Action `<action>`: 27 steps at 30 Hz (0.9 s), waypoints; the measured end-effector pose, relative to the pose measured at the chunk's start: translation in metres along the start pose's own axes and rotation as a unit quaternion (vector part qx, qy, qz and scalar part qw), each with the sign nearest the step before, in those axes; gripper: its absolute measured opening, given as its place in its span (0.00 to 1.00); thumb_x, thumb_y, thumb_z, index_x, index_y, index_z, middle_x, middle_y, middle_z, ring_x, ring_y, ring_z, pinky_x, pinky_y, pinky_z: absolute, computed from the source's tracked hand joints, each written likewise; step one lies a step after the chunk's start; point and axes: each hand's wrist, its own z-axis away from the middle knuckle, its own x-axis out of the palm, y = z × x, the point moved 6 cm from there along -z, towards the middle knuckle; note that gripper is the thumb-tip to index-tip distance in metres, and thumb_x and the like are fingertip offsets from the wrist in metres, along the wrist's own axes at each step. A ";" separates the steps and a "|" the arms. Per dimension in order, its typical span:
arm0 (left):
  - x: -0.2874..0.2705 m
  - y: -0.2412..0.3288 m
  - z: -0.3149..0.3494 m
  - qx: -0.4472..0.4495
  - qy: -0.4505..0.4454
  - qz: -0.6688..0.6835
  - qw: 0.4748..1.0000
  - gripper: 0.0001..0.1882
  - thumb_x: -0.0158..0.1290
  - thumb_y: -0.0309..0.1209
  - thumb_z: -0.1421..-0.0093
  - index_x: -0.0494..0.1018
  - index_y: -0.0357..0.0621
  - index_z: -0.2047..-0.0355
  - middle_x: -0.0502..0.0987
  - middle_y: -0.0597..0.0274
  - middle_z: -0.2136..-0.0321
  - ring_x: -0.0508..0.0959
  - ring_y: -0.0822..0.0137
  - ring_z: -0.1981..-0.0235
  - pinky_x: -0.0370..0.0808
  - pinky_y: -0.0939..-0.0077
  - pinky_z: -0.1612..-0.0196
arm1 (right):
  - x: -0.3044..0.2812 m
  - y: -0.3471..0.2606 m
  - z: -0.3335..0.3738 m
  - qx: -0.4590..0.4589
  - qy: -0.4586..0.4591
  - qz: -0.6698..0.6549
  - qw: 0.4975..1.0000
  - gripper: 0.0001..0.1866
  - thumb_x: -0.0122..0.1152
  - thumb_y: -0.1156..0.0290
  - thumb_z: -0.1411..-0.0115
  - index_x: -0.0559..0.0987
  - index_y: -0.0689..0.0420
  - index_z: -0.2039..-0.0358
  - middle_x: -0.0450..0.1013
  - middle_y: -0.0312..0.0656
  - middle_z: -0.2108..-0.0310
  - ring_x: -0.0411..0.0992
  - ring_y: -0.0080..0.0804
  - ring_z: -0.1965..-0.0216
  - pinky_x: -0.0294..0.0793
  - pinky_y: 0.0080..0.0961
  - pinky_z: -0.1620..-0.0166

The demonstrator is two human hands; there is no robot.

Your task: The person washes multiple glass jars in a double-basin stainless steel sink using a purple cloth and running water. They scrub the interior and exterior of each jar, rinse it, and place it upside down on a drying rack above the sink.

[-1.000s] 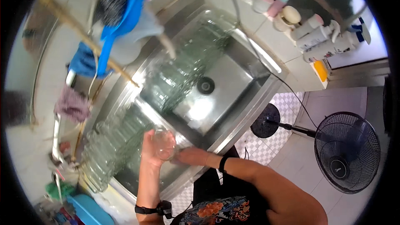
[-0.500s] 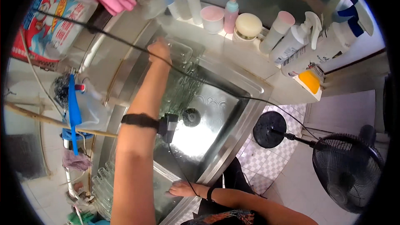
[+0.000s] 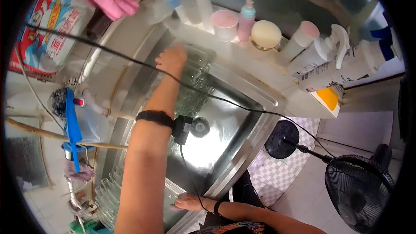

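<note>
My left hand (image 3: pixel 172 59) reaches to the far left part of the metal sink (image 3: pixel 242 145), its fingers curled in. Whatever lies in them, if anything, is hidden. Right beside it is a clear glass vessel (image 3: pixel 203 55), and several more pieces of clear glassware (image 3: pixel 190 93) line the left side of the basin. A black band with a small dark box (image 3: pixel 182 129) is strapped to my left wrist. My right hand (image 3: pixel 189 201) rests flat on the near rim of the sink, fingers stretched out and holding nothing.
Clear glasses (image 3: pixel 108 197) stand at the lower left beside my forearm. A dark cable (image 3: pixel 234 102) crosses above the sink. Pump and spray bottles (image 3: pixel 320 52) and jars (image 3: pixel 265 34) line the ledge. At the right stands a black fan (image 3: pixel 357 186).
My left hand has shifted slightly right and down from the end of the glass vessel. The whole view has tilted a little. My right hand stays on the rim.
</note>
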 end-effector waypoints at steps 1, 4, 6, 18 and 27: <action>-0.001 -0.005 0.000 0.010 -0.007 -0.013 1.000 0.37 0.39 0.60 0.40 0.71 0.38 0.50 0.69 0.49 0.46 0.63 0.46 0.43 0.55 0.45 0.42 | 0.001 -0.001 -0.001 -0.001 -0.007 -0.003 1.000 0.10 0.57 0.72 0.47 0.66 0.57 0.81 0.62 0.41 0.81 0.67 0.38 0.77 0.68 0.32 0.70; -0.011 0.004 0.006 0.024 -0.109 0.023 0.993 0.41 0.35 0.63 0.41 0.67 0.41 0.43 0.61 0.50 0.40 0.57 0.46 0.39 0.52 0.47 0.39 | 0.005 0.007 0.003 0.007 -0.014 -0.002 1.000 0.10 0.58 0.73 0.47 0.67 0.57 0.81 0.61 0.42 0.81 0.67 0.38 0.77 0.67 0.32 0.71; -0.010 -0.030 -0.009 0.048 -0.122 0.022 0.991 0.40 0.36 0.63 0.41 0.69 0.39 0.46 0.62 0.49 0.41 0.60 0.44 0.41 0.54 0.44 0.40 | 0.015 -0.007 -0.008 -0.019 0.005 -0.012 1.000 0.10 0.57 0.73 0.46 0.67 0.58 0.80 0.62 0.43 0.80 0.67 0.39 0.77 0.67 0.32 0.71; -0.134 -0.370 0.356 -0.150 -0.053 0.616 0.771 0.10 0.48 0.30 0.36 0.74 0.43 0.57 0.77 0.65 0.63 0.74 0.75 0.59 0.69 0.78 0.54 | 0.006 -0.035 -0.054 0.095 -0.044 0.230 0.968 0.08 0.56 0.66 0.42 0.73 0.57 0.71 0.70 0.42 0.73 0.71 0.42 0.72 0.71 0.34 0.71; 0.027 -0.760 0.544 -0.692 0.043 0.568 0.444 0.17 0.48 0.41 0.38 0.68 0.45 0.53 0.74 0.63 0.58 0.74 0.64 0.60 0.72 0.67 0.59 | 0.095 0.010 -0.013 0.623 0.051 -0.295 0.723 0.21 0.64 0.56 0.43 0.78 0.61 0.58 0.74 0.44 0.55 0.75 0.39 0.59 0.73 0.28 0.55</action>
